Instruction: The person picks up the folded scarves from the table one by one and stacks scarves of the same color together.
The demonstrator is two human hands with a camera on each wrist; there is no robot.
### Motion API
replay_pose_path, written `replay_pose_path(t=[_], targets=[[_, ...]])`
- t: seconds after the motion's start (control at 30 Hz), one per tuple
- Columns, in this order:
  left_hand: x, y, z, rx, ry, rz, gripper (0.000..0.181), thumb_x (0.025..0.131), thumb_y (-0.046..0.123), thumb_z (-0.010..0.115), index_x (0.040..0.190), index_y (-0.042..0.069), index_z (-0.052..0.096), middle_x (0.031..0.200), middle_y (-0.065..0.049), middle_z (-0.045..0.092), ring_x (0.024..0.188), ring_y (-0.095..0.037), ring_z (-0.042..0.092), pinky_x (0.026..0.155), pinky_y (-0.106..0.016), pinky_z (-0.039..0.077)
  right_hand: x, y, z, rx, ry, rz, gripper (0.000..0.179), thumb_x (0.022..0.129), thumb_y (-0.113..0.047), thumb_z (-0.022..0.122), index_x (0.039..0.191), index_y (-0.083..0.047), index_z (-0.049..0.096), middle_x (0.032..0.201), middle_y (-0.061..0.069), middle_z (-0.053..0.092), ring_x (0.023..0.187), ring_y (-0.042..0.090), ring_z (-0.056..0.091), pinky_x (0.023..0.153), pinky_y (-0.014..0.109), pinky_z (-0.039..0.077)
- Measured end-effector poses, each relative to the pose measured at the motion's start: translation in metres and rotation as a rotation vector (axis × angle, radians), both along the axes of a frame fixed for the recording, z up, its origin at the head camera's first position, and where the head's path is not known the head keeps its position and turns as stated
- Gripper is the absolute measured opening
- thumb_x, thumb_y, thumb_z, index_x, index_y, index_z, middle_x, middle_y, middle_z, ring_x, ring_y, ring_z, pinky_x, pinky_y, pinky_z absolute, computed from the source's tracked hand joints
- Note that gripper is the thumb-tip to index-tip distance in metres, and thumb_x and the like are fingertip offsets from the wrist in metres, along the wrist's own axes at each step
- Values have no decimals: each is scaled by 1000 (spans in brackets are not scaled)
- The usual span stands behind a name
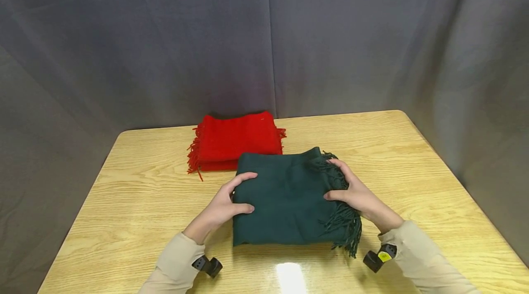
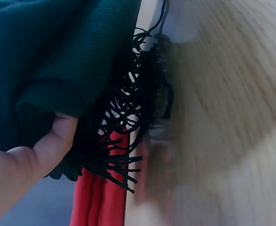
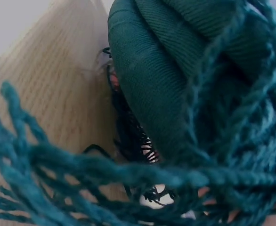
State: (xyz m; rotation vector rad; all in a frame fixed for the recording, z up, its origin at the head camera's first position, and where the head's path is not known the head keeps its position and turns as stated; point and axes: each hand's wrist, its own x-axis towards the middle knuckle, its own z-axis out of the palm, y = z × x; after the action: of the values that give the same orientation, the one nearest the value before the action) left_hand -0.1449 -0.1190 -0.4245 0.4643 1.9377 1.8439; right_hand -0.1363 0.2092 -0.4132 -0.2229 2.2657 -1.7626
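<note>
A dark green fringed scarf [image 1: 287, 204], folded into a thick rectangle, is held between both hands. My left hand [image 1: 223, 203] grips its left edge, thumb and a finger on top and the other fingers hidden below. At the fringed right edge, my right hand [image 1: 358, 195] holds the folded layers, with its thumb on top and strands around the fingers. In the left wrist view the green scarf [image 2: 58, 52] is raised off the table, its fringe dangling. Stacked folds of the green scarf [image 3: 145, 70] fill much of the right wrist view. Behind lies a folded red scarf [image 1: 239, 138].
The light wooden table [image 1: 144, 202] has rounded far corners. Grey curtains [image 1: 165, 55] hang behind it and along both sides. Red fringe [image 1: 193, 156] spreads out at the left of the red scarf, whose front right part is covered by the green one.
</note>
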Motion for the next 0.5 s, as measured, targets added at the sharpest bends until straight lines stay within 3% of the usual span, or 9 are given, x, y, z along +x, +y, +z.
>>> replay_pose_path(t=[0.07, 0.33, 0.5], targets=[[-2, 1, 1, 7, 3, -8, 69, 73, -7, 64, 134, 17, 43, 134, -11, 37, 112, -31, 45, 91, -42, 41, 0, 1, 1, 1, 5, -4, 80, 75, -4, 68, 140, -14, 23, 147, 17, 5, 128, 40, 14, 95, 56, 24], [-8, 9, 3, 29, -3, -25, 68, 73, -8, 64, 133, 17, 43, 135, -8, 37, 115, -29, 42, 92, -41, 40, 0, 10, 6, -100, 0, 31, 89, 76, 3, 65, 145, -20, 14, 140, 18, 21, 113, 27, 43, 84, 33, 43], [-11, 17, 4, 35, -6, -19, 67, 74, -7, 63, 133, 17, 43, 133, -10, 39, 113, -28, 45, 92, -40, 41, -2, 14, 7, -159, -8, 40, 95, 75, 8, 62, 146, -23, 8, 138, 21, 24, 105, 15, 51, 79, 29, 48]])
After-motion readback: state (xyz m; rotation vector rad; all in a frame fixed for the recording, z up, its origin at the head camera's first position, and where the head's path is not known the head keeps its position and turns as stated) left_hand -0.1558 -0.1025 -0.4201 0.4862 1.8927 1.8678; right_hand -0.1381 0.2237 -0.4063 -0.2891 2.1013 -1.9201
